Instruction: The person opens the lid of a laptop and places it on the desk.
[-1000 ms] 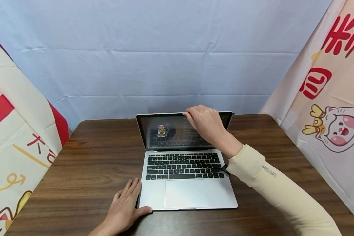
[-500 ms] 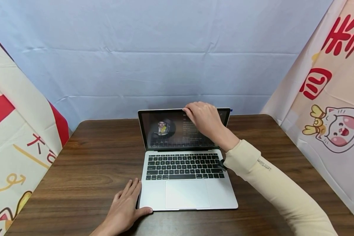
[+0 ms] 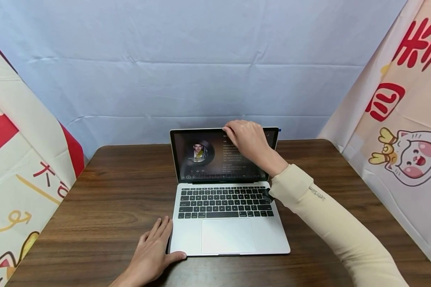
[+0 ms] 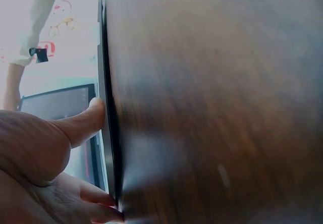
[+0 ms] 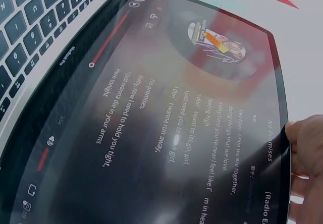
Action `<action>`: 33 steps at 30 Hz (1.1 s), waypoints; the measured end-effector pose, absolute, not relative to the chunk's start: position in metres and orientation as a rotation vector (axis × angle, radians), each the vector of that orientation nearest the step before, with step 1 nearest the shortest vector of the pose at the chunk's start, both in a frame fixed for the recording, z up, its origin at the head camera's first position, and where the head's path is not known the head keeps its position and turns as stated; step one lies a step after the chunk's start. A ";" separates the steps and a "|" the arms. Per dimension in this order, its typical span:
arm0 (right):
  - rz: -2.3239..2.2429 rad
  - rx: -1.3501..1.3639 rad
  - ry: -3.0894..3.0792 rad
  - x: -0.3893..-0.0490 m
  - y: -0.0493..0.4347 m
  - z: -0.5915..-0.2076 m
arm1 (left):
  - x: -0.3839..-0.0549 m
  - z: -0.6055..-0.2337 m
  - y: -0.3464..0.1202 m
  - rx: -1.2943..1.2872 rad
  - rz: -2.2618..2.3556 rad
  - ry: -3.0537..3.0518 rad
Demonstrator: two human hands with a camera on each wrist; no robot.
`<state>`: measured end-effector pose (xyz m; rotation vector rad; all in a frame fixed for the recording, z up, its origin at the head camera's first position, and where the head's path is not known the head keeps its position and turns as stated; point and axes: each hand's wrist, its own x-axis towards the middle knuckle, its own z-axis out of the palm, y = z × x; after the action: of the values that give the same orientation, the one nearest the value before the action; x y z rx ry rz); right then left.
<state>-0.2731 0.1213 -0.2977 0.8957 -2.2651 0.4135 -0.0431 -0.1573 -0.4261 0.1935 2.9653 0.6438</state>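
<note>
A silver laptop (image 3: 269, 235) stands unfolded on the wooden table, its lit screen (image 3: 208, 155) showing a music player with lyrics. My right hand (image 3: 249, 140) grips the screen's top edge right of the middle; in the right wrist view the thumb (image 5: 291, 132) lies at the front of the rim and the fingers go behind it. At the laptop's near left corner rests my left hand (image 3: 149, 251), its fingers straight along the left side. The left thumb (image 4: 91, 118) touches the front edge. The laptop's back is hidden.
The dark wooden table (image 3: 122, 179) spreads around the laptop. A pale blue cloth (image 3: 201, 71) hangs behind it, and printed cloths (image 3: 409, 131) flank both sides. A small black device (image 3: 268, 195) sits under the right wrist, over the keyboard's right side.
The screen has tilted farther back, its top edge moving away from me with my right hand on it. The picture on it looks clearer. My left hand has stayed in place.
</note>
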 end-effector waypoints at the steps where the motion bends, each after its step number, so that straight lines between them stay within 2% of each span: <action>1: 0.411 0.895 -2.268 -0.274 0.121 -0.298 | -0.043 -0.427 -0.157 0.193 0.643 2.966; 33: 0.507 0.809 -2.430 -0.299 0.121 -0.298 | -0.041 -0.425 -0.156 0.180 0.647 2.963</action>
<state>-0.2995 0.1209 -0.2982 0.8094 -2.4302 0.5069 -0.0409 -0.1555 -0.4255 0.1804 2.9633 0.6472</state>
